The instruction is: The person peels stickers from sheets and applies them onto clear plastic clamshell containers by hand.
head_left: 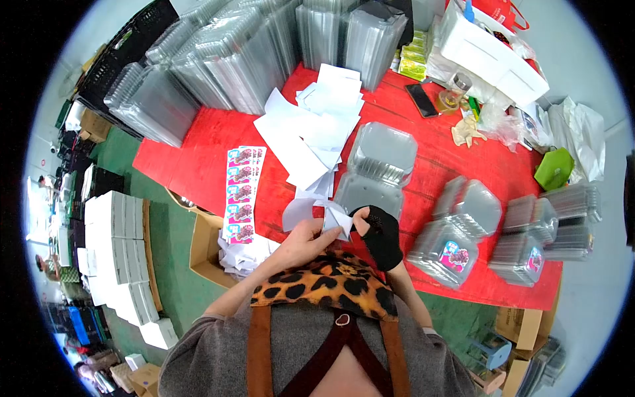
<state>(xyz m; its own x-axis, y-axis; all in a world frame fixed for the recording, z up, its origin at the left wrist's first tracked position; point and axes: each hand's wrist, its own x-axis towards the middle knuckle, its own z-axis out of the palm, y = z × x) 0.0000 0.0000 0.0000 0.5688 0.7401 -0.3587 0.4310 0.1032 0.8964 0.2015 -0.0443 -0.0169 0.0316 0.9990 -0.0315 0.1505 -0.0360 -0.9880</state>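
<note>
My bare left hand (305,243) pinches a curled white paper sheet (336,223) close to my apron, at the table's near edge. My right hand (380,238) wears a black fingerless glove, and its bent fingertips meet the sheet's right side. The sheet's front is turned away from me. Just beyond my hands an open clear plastic clamshell box (372,192) lies with its lid folded back. To the left are strips of printed stickers (240,198) in blue, white and pink. Loose white papers (311,135) spread across the table behind.
Tall stacks of clear clamshells (238,59) line the back of the red table (436,155). Stacked clamshells with stickers (455,255) stand at right. A phone (421,100), a glass jar (452,96) and a white foam box (493,56) sit back right. A cardboard box (206,248) holds paper scraps.
</note>
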